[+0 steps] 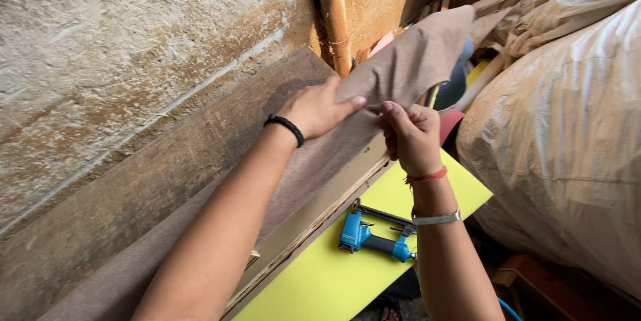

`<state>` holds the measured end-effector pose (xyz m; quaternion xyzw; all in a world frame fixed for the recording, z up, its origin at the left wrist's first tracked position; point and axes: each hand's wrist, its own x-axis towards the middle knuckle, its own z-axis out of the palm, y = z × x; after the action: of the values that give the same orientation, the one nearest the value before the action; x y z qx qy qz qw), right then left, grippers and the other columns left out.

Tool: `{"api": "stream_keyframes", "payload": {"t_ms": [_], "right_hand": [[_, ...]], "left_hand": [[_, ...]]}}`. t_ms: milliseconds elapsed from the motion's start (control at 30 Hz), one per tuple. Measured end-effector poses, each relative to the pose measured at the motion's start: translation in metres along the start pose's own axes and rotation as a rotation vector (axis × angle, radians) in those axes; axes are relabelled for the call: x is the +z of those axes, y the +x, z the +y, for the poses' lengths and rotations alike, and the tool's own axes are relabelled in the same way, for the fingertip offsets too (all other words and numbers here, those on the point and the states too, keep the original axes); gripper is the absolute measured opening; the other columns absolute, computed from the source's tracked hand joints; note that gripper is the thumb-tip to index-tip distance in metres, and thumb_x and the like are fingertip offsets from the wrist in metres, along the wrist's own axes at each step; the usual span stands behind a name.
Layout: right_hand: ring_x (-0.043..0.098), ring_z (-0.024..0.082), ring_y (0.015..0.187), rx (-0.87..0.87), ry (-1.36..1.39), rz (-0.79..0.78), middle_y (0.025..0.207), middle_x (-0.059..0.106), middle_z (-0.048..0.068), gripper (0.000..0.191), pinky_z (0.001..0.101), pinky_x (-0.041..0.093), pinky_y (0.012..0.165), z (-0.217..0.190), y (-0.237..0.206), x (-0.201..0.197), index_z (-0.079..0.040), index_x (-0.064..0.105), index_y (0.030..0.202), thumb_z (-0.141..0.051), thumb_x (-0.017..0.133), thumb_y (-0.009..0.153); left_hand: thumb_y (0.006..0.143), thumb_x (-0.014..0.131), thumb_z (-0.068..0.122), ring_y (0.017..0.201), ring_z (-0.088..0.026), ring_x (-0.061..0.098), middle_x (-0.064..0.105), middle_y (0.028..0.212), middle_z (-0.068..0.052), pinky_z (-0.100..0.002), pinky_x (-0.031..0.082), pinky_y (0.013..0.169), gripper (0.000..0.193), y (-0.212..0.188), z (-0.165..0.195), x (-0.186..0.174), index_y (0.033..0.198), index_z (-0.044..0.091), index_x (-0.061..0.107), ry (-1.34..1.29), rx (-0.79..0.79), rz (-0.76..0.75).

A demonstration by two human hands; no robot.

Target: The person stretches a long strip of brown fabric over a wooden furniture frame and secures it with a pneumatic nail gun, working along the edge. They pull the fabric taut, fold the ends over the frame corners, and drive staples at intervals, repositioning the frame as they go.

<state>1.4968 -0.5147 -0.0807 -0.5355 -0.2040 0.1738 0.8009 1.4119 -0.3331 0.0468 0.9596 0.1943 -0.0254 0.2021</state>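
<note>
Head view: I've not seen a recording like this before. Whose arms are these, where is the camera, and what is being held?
This is the only picture, taken from a camera worn on a person's head and looking down along their own bare arms. The left hand, with a black band at the wrist, and the right hand, with a red thread and a metal bracelet, both pinch a piece of brown fabric lifted at its end. The fabric runs down over a long wooden board beside a rough wall. Beside the board lies a yellow sheet with a blue staple gun on it. A big plastic-wrapped bundle sits on the right.
</note>
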Motion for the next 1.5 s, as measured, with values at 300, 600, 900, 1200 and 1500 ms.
{"api": "stream_keyframes", "payload": {"t_ms": [300, 600, 900, 1200, 1500], "right_hand": [[0.073, 0.022, 0.095, 0.227, 0.486, -0.034, 0.114, 0.071, 0.012, 0.047, 0.0405, 0.057, 0.086, -0.031, -0.010, -0.004, 0.000, 0.056, 0.129, -0.029, 0.061, 0.092], [0.066, 0.020, 0.081, -0.079, 0.390, 0.318, 0.094, 0.068, 0.009, 0.032, 0.0321, 0.052, 0.074, -0.098, 0.090, -0.033, 0.003, 0.066, 0.110, -0.028, 0.065, 0.100], [0.051, 0.014, 0.045, -0.052, 0.042, 0.194, 0.063, 0.058, 0.003, 0.027, 0.0295, 0.038, 0.041, -0.127, 0.121, -0.045, -0.008, 0.060, 0.080, -0.026, 0.069, 0.097], [0.066, 0.021, 0.067, 0.238, 0.513, 0.093, 0.084, 0.070, 0.009, 0.059, 0.0338, 0.053, 0.062, -0.064, 0.062, -0.132, -0.004, 0.065, 0.104, -0.061, 0.051, 0.097], [0.059, 0.032, 0.122, 0.693, 0.583, 0.225, 0.122, 0.065, 0.017, 0.073, 0.0462, 0.046, 0.107, 0.006, 0.130, -0.147, 0.000, 0.056, 0.120, -0.068, 0.056, 0.092]], "left_hand": [[0.084, 0.053, 0.076, 0.125, -0.044, 0.059, 0.062, 0.132, -0.029, -0.051, 0.047, 0.106, 0.098, -0.010, 0.023, 0.004, 0.154, 0.009, 0.036, 0.052, -0.028, -0.009], [0.088, 0.041, 0.082, 0.128, -0.040, 0.060, 0.060, 0.137, -0.028, -0.052, 0.048, 0.109, 0.102, -0.013, 0.037, 0.011, 0.153, 0.003, 0.036, 0.085, -0.044, -0.059], [0.084, 0.024, 0.086, 0.141, -0.042, 0.044, 0.040, 0.157, -0.023, -0.053, 0.037, 0.115, 0.106, -0.012, 0.025, 0.016, 0.160, 0.011, 0.028, -0.036, 0.128, 0.038], [0.081, 0.033, 0.087, 0.138, -0.044, 0.045, 0.030, 0.161, -0.023, -0.054, 0.039, 0.112, 0.114, -0.018, 0.039, 0.008, 0.162, 0.010, 0.012, 0.121, 0.085, -0.048], [0.074, 0.033, 0.092, 0.135, -0.043, 0.054, 0.050, 0.149, -0.027, -0.053, 0.045, 0.111, 0.119, 0.088, 0.082, 0.015, 0.160, 0.010, 0.025, 0.153, 0.006, -0.078]]}}
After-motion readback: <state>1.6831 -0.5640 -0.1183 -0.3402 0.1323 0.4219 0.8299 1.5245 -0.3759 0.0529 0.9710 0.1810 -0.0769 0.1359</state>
